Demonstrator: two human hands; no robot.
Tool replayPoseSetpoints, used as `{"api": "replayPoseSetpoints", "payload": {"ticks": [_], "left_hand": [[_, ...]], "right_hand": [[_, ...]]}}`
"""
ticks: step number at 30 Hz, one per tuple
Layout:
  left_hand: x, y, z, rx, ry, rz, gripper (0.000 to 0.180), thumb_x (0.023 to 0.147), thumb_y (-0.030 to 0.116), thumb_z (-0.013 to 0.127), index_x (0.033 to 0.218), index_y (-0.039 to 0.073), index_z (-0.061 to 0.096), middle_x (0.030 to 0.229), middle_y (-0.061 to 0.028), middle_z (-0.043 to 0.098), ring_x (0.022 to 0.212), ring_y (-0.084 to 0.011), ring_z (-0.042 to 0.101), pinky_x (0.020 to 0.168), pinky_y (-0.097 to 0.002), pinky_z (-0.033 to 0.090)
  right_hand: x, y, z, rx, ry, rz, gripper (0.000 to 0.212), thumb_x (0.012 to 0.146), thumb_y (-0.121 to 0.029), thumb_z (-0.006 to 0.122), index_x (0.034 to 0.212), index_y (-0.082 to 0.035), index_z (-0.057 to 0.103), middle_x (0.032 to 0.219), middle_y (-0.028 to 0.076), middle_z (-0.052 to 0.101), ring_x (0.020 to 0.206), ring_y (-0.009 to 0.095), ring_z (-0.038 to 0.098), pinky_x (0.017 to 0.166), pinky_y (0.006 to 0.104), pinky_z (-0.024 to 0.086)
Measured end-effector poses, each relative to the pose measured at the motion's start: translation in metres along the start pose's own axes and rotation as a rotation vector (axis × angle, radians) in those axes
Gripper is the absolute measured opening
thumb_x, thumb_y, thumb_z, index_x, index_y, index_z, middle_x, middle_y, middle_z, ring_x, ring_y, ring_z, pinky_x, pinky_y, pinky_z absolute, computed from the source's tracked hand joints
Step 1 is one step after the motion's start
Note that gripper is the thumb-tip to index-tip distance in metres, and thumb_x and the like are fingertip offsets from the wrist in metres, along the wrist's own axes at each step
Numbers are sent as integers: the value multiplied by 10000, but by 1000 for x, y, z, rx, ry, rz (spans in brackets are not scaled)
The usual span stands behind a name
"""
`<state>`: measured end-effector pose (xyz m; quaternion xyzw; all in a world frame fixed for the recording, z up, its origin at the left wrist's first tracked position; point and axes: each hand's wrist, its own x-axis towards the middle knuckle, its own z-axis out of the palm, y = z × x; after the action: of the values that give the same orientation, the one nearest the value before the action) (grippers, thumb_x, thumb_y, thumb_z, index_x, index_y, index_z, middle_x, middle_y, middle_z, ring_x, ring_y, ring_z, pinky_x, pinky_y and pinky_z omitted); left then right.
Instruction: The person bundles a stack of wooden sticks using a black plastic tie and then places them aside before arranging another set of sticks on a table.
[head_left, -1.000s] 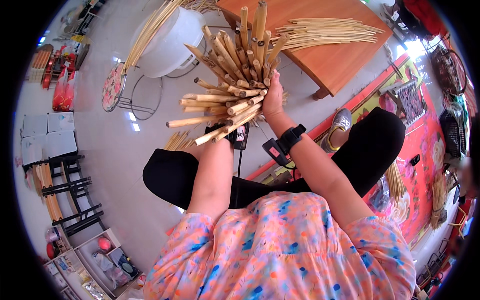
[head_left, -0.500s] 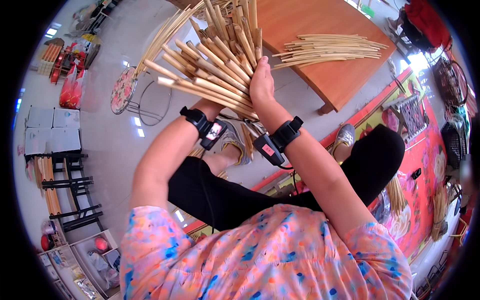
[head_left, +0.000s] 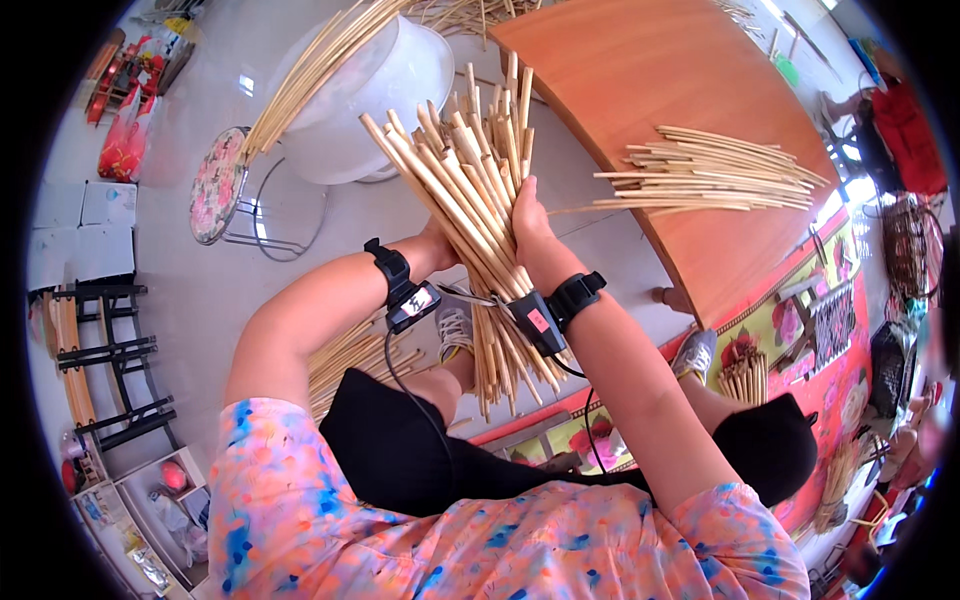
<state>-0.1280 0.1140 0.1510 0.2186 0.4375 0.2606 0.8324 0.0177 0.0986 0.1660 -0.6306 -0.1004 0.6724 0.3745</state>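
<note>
Stool with floral seat (head_left: 215, 185), at left; long pale sticks (head_left: 325, 80) lie across it, passing in front of a translucent white tub (head_left: 420, 75).

Loose sticks (head_left: 345, 375), on the floor below, beside the person's left knee.

Left hand (head_left: 440, 245): grasping the left side of the bundle, its fingers hidden behind.

Bundle of sticks (head_left: 475, 210), centre, between both hands: upper ends splayed, lower ends reaching down between the shoes. Change: the upper ends, fanned wide a second ago, now stand closer together, and more of the lower lengths show. Judged significance: the sticks run more nearly parallel, so the bundle is better gathered.

Right hand (head_left: 530, 215): grasping the opposite side, thumb upward; its fingertips' exact placement cannot be told.

Orange-brown table (head_left: 590, 60), to the right, bearing a flat spread of thinner sticks (head_left: 720, 175).
</note>
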Motion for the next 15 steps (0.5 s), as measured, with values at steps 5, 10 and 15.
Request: {"api": "replayPoseSetpoints", "payload": {"ticks": [5, 10, 15], "left_hand": [[63, -23, -40, -10, 116, -59, 507, 954, 402, 362, 1262, 12, 462, 1234, -184, 539, 1072, -304, 580, 889, -481, 487], [94, -30, -37, 146, 254, -190, 618, 953, 516, 290, 1331, 37, 385, 1263, -190, 493, 1148, -339, 508, 920, -555, 420], [89, -22, -60, 272, 348, -295, 663, 927, 585, 305, 1339, 67, 344, 1346, -204, 367, 1206, -378, 402, 941, -639, 316]], "right_hand": [[79, 24, -9, 69, -79, 115, 711, 948, -561, 197, 1355, 3, 347, 1260, 208, 506, 1105, 299, 562, 906, 417, 489], [119, 67, -42, -130, 22, -1, 696, 949, -536, 221, 1386, 4, 265, 1300, 213, 469, 1168, 313, 506, 964, 448, 417], [89, 97, -63, -449, 127, -159, 653, 906, -489, 369, 1325, 12, 356, 1260, 289, 479, 1167, 412, 474, 987, 415, 373]]}}
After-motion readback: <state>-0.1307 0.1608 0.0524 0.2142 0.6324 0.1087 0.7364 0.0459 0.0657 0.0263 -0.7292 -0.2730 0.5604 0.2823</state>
